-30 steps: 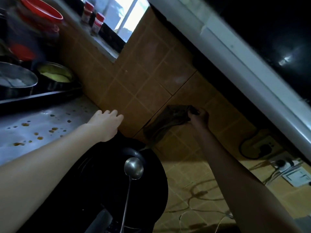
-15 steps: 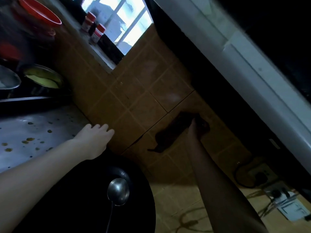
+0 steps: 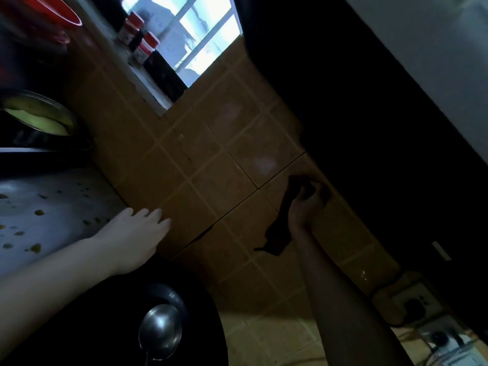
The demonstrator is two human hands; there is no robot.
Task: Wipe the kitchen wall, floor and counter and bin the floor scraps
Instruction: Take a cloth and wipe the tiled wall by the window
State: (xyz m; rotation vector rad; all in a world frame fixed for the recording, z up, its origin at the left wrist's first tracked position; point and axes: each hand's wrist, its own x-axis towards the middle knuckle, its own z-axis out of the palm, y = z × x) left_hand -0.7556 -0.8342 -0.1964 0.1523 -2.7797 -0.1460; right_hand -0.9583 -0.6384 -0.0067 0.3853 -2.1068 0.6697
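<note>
Because the tiled wall (image 3: pixel 211 154) is being wiped, the dark cloth (image 3: pixel 277 239) is held against it, bunched in the curled right hand (image 3: pixel 303 207). The left hand (image 3: pixel 134 233) is laid straight-fingered at the spattered counter's (image 3: pixel 52 212) back edge, seemingly for support.

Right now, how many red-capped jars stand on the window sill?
2. One red-capped jar stands farther along the sill; the second jar sits beside it, nearer the camera. Darkness may hide more.
</note>
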